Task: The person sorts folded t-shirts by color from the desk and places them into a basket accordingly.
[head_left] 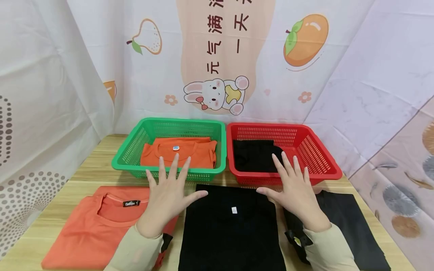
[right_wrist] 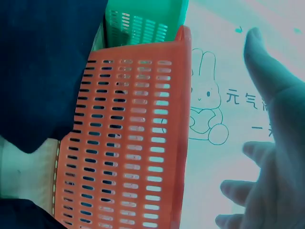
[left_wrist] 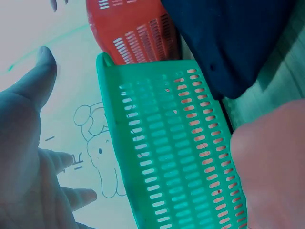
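My left hand (head_left: pixel 168 197) is held with fingers spread and straight, above the gap between a folded orange-red T-shirt (head_left: pixel 118 237) and a folded black T-shirt (head_left: pixel 230 237). Nothing is in it. My right hand (head_left: pixel 295 192), likewise spread and holding nothing, hovers between that black shirt and a folded dark garment (head_left: pixel 352 226) on the right. Beyond the left hand, a green basket (head_left: pixel 132 152) contains folded orange clothing (head_left: pixel 190 154). A red basket (head_left: pixel 318 154) beside it has folded black clothing (head_left: pixel 251 154) at its left side. Both wrist views show the spread fingers near the baskets' slotted walls.
A wooden tabletop (head_left: pixel 81 171) bears the shirts and baskets. Behind the baskets hangs a white printed curtain (head_left: pixel 149 82) with a rabbit and fruit. Patterned cloth also hangs along the left side (head_left: pixel 37 150) and right side (head_left: pixel 383 180).
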Demonstrator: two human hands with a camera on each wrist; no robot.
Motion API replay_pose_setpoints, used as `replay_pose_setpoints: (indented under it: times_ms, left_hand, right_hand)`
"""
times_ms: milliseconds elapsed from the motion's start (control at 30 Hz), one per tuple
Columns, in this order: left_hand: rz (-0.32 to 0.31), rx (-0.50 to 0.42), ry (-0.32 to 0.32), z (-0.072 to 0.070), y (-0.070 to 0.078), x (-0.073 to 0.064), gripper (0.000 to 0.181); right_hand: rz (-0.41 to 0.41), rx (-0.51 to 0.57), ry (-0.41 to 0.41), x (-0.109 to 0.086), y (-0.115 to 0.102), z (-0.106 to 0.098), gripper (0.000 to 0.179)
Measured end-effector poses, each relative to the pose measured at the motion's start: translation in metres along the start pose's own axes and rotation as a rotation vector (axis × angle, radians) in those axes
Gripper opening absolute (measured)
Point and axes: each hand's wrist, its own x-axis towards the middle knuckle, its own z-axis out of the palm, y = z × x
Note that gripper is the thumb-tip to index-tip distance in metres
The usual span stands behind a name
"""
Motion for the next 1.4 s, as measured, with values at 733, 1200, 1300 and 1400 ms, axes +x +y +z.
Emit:
replay_pose_setpoints:
  times_ms: [733,1200,1300,1400]
  left_hand:
    - [-0.088,-0.414,-0.150,0.015,0.028,-0.051,0.109]
    - [-0.209,-0.773,-0.275,0.037,0.020,-0.056,0.104]
    - [-0.224,-0.813,-0.264,0.042,0.017,-0.055,0.097]
    - [-0.238,-0.847,-0.238,0.046,0.014,-0.054,0.090]
  right_hand:
    - [-0.043,0.530,-0.002,-0.051,-0.009,0.013,0.098]
    - [0.076,0.583,-0.134,-0.061,-0.004,0.037,0.082]
    - [0.104,0.645,-0.203,-0.061,-0.001,0.043,0.081]
    - [0.135,0.713,-0.263,-0.061,0.001,0.047,0.082]
